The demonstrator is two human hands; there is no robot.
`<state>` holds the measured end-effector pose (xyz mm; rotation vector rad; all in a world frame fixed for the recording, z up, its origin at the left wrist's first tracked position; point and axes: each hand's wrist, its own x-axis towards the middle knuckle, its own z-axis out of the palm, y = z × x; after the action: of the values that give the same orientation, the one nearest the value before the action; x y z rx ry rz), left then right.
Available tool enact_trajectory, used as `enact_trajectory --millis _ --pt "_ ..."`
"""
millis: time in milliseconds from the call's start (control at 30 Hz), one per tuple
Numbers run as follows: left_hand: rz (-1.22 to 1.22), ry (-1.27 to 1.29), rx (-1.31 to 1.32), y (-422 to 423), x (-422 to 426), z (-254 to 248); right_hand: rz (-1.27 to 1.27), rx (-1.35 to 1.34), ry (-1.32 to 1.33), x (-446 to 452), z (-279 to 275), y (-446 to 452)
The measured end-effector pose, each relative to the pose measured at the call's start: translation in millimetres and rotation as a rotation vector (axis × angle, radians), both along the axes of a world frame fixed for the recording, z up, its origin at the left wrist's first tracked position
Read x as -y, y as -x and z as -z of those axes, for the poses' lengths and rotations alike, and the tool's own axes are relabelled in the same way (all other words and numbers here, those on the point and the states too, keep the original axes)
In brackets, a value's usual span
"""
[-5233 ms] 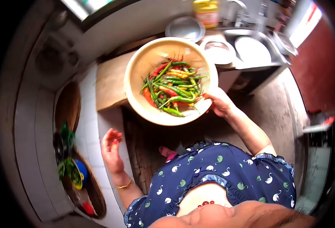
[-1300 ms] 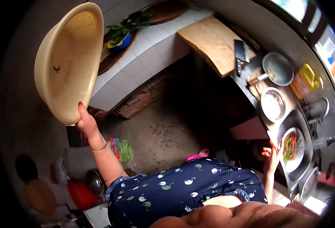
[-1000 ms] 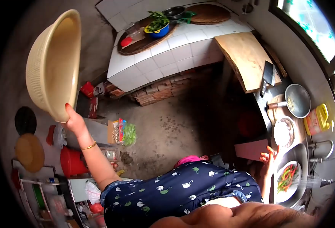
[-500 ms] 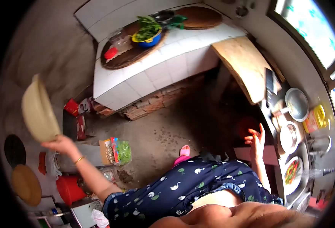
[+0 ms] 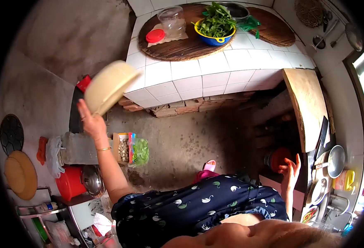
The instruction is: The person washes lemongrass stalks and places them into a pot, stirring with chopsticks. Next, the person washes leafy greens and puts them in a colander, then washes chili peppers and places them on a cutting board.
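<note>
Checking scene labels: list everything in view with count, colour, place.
Colander: 1, pale yellow, raised at left
Mats: 2, brown, tiled ledge
Jar: 1, clear, left mat
Lid: 1, red, left mat
Bowl of greens: 1, blue-yellow, left mat
Board: 1, tan, right side
Cleaver: 1, dark, board's edge
Frying pan, metal bowl: 1 each, grey, right side
Jug: 1, yellow, right side
Peppers: several, red-green, lower right
Containers: 2, red, one each side
Pot: 1, silver, beside left container
Carton: 1, brown, left of centre
Bagged greens: 1, green, beside carton
Wall and shelf items: many, mixed, around edges
Left hand: 1, bangled, on colander
Right hand: 1, bare, lower right
</note>
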<state>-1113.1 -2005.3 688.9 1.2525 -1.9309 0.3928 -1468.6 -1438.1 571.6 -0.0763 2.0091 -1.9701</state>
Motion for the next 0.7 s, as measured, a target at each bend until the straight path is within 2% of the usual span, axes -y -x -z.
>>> enact_trajectory --millis 67,100,200,233,267,333,400,467,533,567,633,667,700 --pt "-0.058 0.222 -0.12 3 -5 -23 -0.029 0.008 -0.028 11 4 1" --pt "-0.031 0.244 -0.164 8 -9 -27 -0.042 0.015 -0.034 18 5 2" --pt "-0.025 0.289 0.163 9 40 -1 -0.061 0.032 -0.059 45 -9 6" --pt "0.198 0.154 0.229 6 61 20 -0.08 0.02 -0.06 51 -14 6" --pt "-0.053 -0.148 0.55 26 40 26 -0.098 0.009 -0.063 54 -16 8" --pt "0.012 0.093 0.626 16 64 32 -0.101 -0.011 -0.094 59 -20 10" --pt "0.028 -0.07 0.151 33 50 -8 -0.103 -0.074 -0.087 52 -12 18" --pt "0.02 0.018 0.083 44 52 -28 -0.064 -0.028 -0.032 53 -15 24" --pt "0.032 0.2 0.125 39 52 -20 -0.02 0.003 -0.014 46 -3 25" --pt "0.237 0.045 -0.027 28 79 8 -0.016 0.016 -0.029 46 -3 24" --pt "0.136 -0.128 0.433 32 74 20 -0.008 0.041 -0.062 45 -5 21" --pt "0.181 -0.022 0.414 41 69 22 0.006 0.041 -0.062 46 -7 20" --pt "0.148 -0.109 0.305 42 76 12 0.02 0.037 -0.053 48 -6 19"
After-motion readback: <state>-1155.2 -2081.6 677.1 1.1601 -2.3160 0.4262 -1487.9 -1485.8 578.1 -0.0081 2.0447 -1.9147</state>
